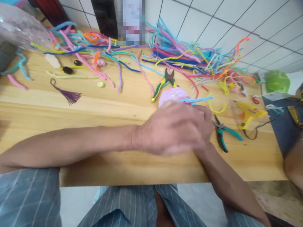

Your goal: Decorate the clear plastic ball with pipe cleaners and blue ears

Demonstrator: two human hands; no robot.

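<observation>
Hands (174, 129) overlapping at pink bundle (174, 94), 2 pliers (221, 127) near, table edge (134, 183) apart

No printed words can be read. On the bench (106, 113), a small red curl (255, 100) near the glue gun (251, 113) is shaped like a 6; the panel (132, 22) by the wall is pixelated, its marks illegible.

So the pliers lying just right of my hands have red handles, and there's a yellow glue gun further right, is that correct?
Not quite: those pliers have teal-and-black handles, not red, as the head view shows. The yellow glue gun is further right.
</observation>
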